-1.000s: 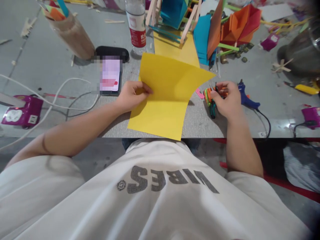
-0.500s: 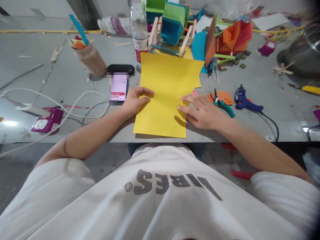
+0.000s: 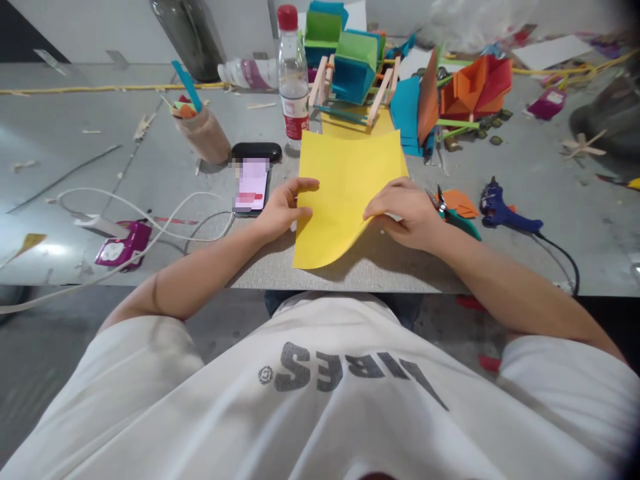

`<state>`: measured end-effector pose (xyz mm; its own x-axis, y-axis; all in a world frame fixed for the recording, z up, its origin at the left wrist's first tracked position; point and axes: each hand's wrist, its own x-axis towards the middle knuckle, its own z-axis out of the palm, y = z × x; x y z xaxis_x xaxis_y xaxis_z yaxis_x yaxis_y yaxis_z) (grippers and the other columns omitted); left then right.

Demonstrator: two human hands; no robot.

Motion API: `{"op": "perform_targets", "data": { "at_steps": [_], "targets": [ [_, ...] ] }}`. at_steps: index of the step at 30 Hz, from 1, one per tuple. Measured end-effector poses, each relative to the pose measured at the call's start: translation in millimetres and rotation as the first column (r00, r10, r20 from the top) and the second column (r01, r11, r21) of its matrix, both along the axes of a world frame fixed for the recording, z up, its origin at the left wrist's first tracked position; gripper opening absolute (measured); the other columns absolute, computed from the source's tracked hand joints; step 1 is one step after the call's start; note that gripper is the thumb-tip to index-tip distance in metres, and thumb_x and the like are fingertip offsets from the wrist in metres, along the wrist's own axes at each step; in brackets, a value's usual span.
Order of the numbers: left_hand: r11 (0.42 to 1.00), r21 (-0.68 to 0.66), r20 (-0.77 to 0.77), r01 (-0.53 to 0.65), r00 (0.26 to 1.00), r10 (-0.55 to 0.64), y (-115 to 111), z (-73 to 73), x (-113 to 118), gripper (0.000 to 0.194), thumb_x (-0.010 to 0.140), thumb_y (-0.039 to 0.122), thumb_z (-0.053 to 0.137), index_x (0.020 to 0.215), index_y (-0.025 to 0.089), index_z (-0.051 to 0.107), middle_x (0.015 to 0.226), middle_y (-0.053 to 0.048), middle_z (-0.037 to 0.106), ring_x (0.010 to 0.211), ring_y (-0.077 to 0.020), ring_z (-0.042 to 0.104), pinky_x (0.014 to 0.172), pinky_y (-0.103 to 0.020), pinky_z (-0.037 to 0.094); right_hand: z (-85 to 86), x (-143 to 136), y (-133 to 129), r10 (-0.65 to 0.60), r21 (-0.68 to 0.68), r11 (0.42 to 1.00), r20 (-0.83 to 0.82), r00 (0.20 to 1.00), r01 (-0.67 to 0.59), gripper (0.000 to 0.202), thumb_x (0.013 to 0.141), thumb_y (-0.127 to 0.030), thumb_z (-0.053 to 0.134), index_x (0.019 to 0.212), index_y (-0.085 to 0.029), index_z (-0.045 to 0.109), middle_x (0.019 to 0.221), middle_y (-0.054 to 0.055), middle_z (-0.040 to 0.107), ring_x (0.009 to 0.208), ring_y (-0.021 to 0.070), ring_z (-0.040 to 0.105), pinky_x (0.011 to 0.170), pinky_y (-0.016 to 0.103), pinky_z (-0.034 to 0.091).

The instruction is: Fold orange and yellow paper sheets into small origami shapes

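A sheet of yellow paper (image 3: 340, 193) lies in front of me, its right side curling up off the table. My right hand (image 3: 407, 212) pinches that right edge between thumb and fingers. At the left edge my left hand (image 3: 284, 208) rests with thumb and fingers apart, the fingertips touching the paper. Teal-handled pliers (image 3: 457, 219) and a piece of orange paper (image 3: 459, 203) are just right of my right hand. Beside my left hand lies a phone (image 3: 253, 183) with its screen lit.
Behind the paper stand a red-capped bottle (image 3: 294, 87) and a model of folded coloured paper and sticks (image 3: 357, 67). A blue glue gun (image 3: 505, 208) lies to the right. Leftward are a cup of paper strips (image 3: 205, 137), a purple power socket (image 3: 125, 245) and a white cable (image 3: 165, 220).
My right hand has taken hold of the paper's right edge and lifted it into a curl. My left hand stays at the left edge. The whole view has shifted slightly.
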<state>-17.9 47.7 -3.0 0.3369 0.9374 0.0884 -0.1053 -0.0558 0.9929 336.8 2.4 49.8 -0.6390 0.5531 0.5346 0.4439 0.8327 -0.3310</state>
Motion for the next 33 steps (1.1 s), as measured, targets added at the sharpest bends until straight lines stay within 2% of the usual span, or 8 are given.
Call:
{"op": "perform_targets", "data": {
  "at_steps": [7, 13, 17, 21, 24, 28, 31, 33],
  "targets": [
    [0.995, -0.101, 0.118, -0.004, 0.993, 0.016, -23.9, 5.0, 16.8, 0.074, 0.094, 0.093, 0.092, 0.126, 0.026, 0.088, 0.134, -0.012, 0.095, 0.117, -0.0282, 0.091, 0.107, -0.044, 0.075, 2.1, -33.6, 4.6, -0.456, -0.298, 0.839, 0.068, 0.887, 0.454, 0.029, 0.109, -0.058, 0.08, 0.102, -0.031, 0.084, 0.101, 0.009, 0.091, 0.098, 0.0393, 0.079, 0.095, 0.056, 0.061],
    [0.996, -0.059, 0.03, -0.062, 0.998, 0.063, -30.4, 4.3, 26.3, 0.093, 0.075, 0.078, 0.116, 0.14, 0.029, 0.072, 0.129, -0.009, 0.096, 0.115, -0.0292, 0.095, 0.102, -0.042, 0.076, 4.5, -54.7, 14.1, -0.446, -0.286, 0.849, 0.065, 0.893, 0.445, 0.029, 0.101, -0.055, 0.092, 0.115, -0.031, 0.089, 0.106, 0.009, 0.091, 0.103, 0.041, 0.081, 0.112, 0.065, 0.059],
    [0.995, -0.012, 0.014, -0.104, 0.994, 0.104, -32.4, 5.4, 26.0, 0.114, 0.082, 0.077, 0.113, 0.17, 0.036, 0.052, 0.137, -0.01, 0.096, 0.119, -0.0334, 0.097, 0.102, -0.046, 0.078, -2.1, -59.7, 10.9, -0.542, -0.141, 0.834, -0.02, 0.84, 0.534, 0.051, 0.105, -0.057, 0.09, 0.15, -0.033, 0.083, 0.137, 0.016, 0.089, 0.141, 0.0533, 0.079, 0.13, 0.08, 0.05],
    [0.966, 0.119, -0.069, -0.231, 0.968, 0.24, -33.5, 7.8, 23.3, 0.133, 0.092, 0.096, 0.095, 0.191, 0.041, 0.027, 0.159, -0.016, 0.089, 0.138, -0.0374, 0.093, 0.111, -0.051, 0.077, -27.5, -52.7, 13.3, -0.744, -0.104, 0.659, -0.233, 0.626, 0.745, 0.097, 0.109, -0.075, 0.082, 0.19, -0.038, 0.045, 0.188, 0.026, 0.055, 0.186, 0.0587, 0.041, 0.137, 0.088, 0.048],
    [0.951, 0.162, -0.058, -0.263, 0.96, 0.275, -35.0, 7.1, 23.9, 0.138, 0.095, 0.101, 0.089, 0.196, 0.044, 0.013, 0.165, -0.017, 0.085, 0.145, -0.0384, 0.09, 0.116, -0.053, 0.075, -44.6, -57.4, 21.3, -0.689, -0.485, 0.724, -0.478, 0.545, 0.491, 0.121, 0.098, -0.093, 0.082, 0.19, -0.039, 0.024, 0.195, 0.026, 0.046, 0.176, 0.0479, 0.059, 0.131, 0.077, 0.062],
    [0.962, 0.114, -0.04, -0.248, 0.967, 0.253, -42.0, 2.9, 31.5, 0.136, 0.094, 0.098, 0.092, 0.194, 0.045, 0.017, 0.16, -0.015, 0.085, 0.139, -0.0375, 0.091, 0.116, -0.053, 0.074, -40.7, -73.9, 25.5, -0.652, -0.766, 0.639, -0.584, 0.483, -0.063, 0.108, 0.074, -0.084, 0.102, 0.157, -0.042, 0.048, 0.169, 0.01, 0.08, 0.152, 0.0385, 0.08, 0.115, 0.065, 0.076],
    [0.951, 0.21, -0.118, -0.225, 0.96, 0.253, -50.8, 4.1, 34.5, 0.129, 0.099, 0.102, 0.081, 0.195, 0.047, 0.014, 0.174, -0.018, 0.075, 0.148, -0.0374, 0.087, 0.119, -0.053, 0.072, -25.5, -70.6, 28.7, -0.661, -0.751, 0.653, -0.627, 0.412, -0.096, 0.093, 0.058, -0.058, 0.111, 0.131, -0.04, 0.056, 0.164, 0.005, 0.085, 0.153, 0.0383, 0.08, 0.127, 0.065, 0.073],
    [0.875, 0.401, -0.2, -0.272, 0.906, 0.373, -57.9, 13.2, 30.4, 0.125, 0.101, 0.1, 0.079, 0.195, 0.045, 0.016, 0.191, -0.021, 0.058, 0.169, -0.0412, 0.072, 0.13, -0.058, 0.065, -16.6, -57.4, 34.8, -0.659, -0.742, 0.667, -0.626, 0.417, -0.06, 0.092, 0.053, -0.048, 0.112, 0.127, -0.04, 0.058, 0.16, 0.004, 0.087, 0.151, 0.039, 0.08, 0.134, 0.067, 0.069]
  ]
}}
